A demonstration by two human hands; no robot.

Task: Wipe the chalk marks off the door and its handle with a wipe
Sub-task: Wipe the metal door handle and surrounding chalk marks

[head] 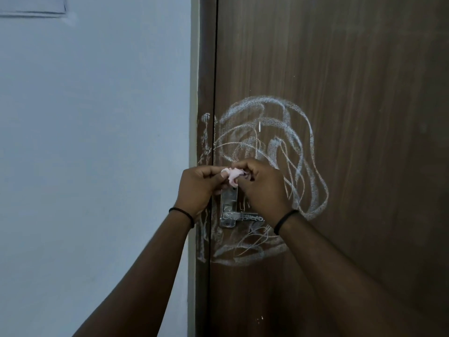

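A dark brown wooden door point(352, 93) fills the right side of the view. White chalk scribbles point(274, 132) loop over it around the lock area and spill onto the door frame point(205, 142). The metal handle point(245, 217) with its plate also carries chalk lines and is partly hidden behind my hands. A small crumpled pale pink wipe point(63, 175) is held in front of the door, just above the handle. My left hand point(198, 188) pinches its left end and my right hand point(263, 186) grips its right end.
A pale blue-grey wall point(97, 142) lies left of the door frame. A thin rectangular outline point(36, 12) shows on the wall at the top left. More chalk marks point(243, 251) run below the handle.
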